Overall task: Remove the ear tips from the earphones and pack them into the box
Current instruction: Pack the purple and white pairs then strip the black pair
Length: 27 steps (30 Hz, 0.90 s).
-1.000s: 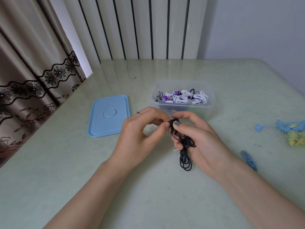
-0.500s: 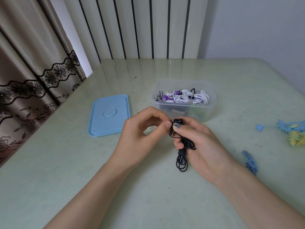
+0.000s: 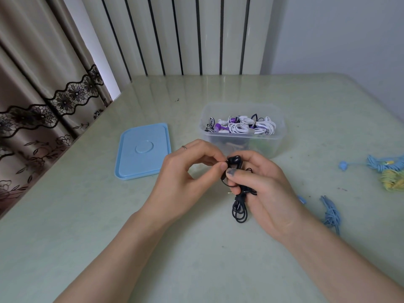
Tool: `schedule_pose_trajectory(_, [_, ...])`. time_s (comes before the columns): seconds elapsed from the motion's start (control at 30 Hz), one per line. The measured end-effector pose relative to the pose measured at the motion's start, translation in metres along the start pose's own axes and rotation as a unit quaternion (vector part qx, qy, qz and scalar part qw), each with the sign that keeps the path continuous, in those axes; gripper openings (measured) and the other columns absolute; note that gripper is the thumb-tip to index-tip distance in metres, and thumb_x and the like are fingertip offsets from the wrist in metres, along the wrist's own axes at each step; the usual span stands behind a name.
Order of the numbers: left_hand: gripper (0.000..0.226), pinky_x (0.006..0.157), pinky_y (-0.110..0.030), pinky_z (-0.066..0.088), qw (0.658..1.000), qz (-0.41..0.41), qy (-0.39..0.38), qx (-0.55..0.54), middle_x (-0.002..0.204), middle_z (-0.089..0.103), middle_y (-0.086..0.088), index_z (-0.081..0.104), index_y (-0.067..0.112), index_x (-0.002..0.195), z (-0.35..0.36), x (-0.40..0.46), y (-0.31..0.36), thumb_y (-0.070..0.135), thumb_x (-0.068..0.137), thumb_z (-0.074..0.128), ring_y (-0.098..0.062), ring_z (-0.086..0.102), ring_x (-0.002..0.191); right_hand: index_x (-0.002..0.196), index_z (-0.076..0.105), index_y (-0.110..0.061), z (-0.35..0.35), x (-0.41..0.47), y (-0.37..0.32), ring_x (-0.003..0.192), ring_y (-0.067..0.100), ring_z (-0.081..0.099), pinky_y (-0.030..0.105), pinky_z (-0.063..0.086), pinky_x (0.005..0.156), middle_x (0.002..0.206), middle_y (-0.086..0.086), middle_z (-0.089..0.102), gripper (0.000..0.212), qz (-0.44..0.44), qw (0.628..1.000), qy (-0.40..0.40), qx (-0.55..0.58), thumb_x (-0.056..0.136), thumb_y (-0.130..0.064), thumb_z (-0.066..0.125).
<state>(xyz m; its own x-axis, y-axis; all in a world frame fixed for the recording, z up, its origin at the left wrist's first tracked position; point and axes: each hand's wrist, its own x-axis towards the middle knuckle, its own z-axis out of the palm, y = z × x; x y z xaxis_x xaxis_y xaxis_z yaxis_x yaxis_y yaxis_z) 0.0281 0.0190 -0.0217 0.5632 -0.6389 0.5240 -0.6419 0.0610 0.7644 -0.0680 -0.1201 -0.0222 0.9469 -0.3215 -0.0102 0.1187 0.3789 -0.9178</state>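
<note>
Black earphones [image 3: 237,182] sit bundled in my right hand [image 3: 265,189], fingers curled round the cord, one bud poking up toward the clear box [image 3: 277,142] just beyond — my left hand [image 3: 185,173] pinches at that bud's tip from the left.

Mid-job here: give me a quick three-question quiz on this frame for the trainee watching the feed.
1. True or false: the blue lid is fitted on the clear box.
2. Which earphones does the right hand grip? A) white B) black C) yellow
3. Fill in: the left hand pinches at the ____ of the black earphones.

Key
1. False: the lid lies flat on the table, left of the open box.
2. B: the coiled black cord hangs below that hand.
3. Earbud, at the top of the bundle.
</note>
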Motion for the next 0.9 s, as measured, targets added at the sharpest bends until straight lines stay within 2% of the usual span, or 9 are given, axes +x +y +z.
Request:
schedule_pose_trajectory(0.23, [0.008, 0.079, -0.035, 0.053, 0.997, 0.028, -0.018, 0.067, 0.09, 0.066, -0.002, 0.067, 0.006, 0.083, -0.003, 0.0025, -0.0001, 0.001, 0.089, 0.071, -0.02, 0.065, 0.087, 0.102, 0.063, -0.006, -0.0008, 0.0004, 0.0046, 0.064, 0.015, 0.054, 0.02, 0.043, 0.055, 0.077, 0.007, 0.063, 0.031, -0.016, 0.999, 0.006, -0.033, 0.071, -0.002, 0.065])
schedule_pose_trajectory(0.37, [0.014, 0.077, -0.023, 0.047, 0.996, 0.011, -0.032, 0.077, 0.087, 0.064, 0.0, 0.064, 0.008, 0.078, -0.0049, 0.0041, 0.0016, -0.002, 0.086, 0.07, -0.016, 0.062, 0.083, 0.101, 0.065, -0.01, -0.0009, 0.0001, 0.0055, 0.065, 0.019, 0.051, 0.021, 0.043, 0.056, 0.081, 0.011, 0.064, 0.033, -0.016, 0.998, 0.01, -0.059, 0.069, -0.002, 0.066])
schedule_pose_trajectory(0.43, [0.014, 0.079, -0.019, 0.045, 0.996, 0.005, -0.038, 0.076, 0.088, 0.062, 0.0, 0.063, 0.008, 0.078, -0.0049, 0.0033, 0.0026, -0.002, 0.086, 0.07, -0.016, 0.062, 0.083, 0.103, 0.064, -0.007, -0.0005, -0.0007, 0.0044, 0.065, 0.018, 0.053, 0.021, 0.043, 0.055, 0.08, 0.011, 0.063, 0.033, -0.009, 0.999, 0.009, -0.046, 0.07, -0.002, 0.062])
schedule_pose_trajectory(0.53, [0.014, 0.08, -0.019, 0.044, 0.995, 0.015, -0.039, 0.095, 0.087, 0.062, -0.001, 0.063, 0.007, 0.079, -0.0037, 0.0024, 0.0022, -0.002, 0.087, 0.071, -0.018, 0.062, 0.085, 0.104, 0.063, -0.001, 0.0016, -0.0015, 0.0007, 0.064, 0.015, 0.056, 0.021, 0.042, 0.054, 0.077, 0.01, 0.061, 0.029, 0.008, 1.0, 0.003, -0.018, 0.075, -0.004, 0.058])
schedule_pose_trajectory(0.63, [0.015, 0.08, -0.016, 0.043, 0.993, 0.024, -0.037, 0.106, 0.086, 0.062, -0.002, 0.063, 0.006, 0.079, -0.0029, 0.0027, 0.0023, -0.005, 0.086, 0.072, -0.017, 0.062, 0.083, 0.105, 0.063, 0.001, 0.0031, -0.0016, -0.0011, 0.06, 0.014, 0.055, 0.021, 0.041, 0.052, 0.071, 0.009, 0.059, 0.017, 0.026, 0.999, 0.019, -0.011, 0.089, 0.001, 0.054])
schedule_pose_trajectory(0.9, [0.015, 0.081, -0.029, 0.049, 0.998, -0.031, -0.051, -0.009, 0.089, 0.062, -0.002, 0.061, 0.012, 0.08, -0.003, 0.0013, -0.0033, 0.001, 0.084, 0.07, -0.022, 0.062, 0.083, 0.105, 0.06, 0.003, 0.0042, -0.0039, -0.0041, 0.055, 0.016, 0.053, 0.021, 0.039, 0.048, 0.066, 0.009, 0.056, 0.018, 0.046, 0.999, 0.029, 0.005, 0.092, 0.005, 0.048])
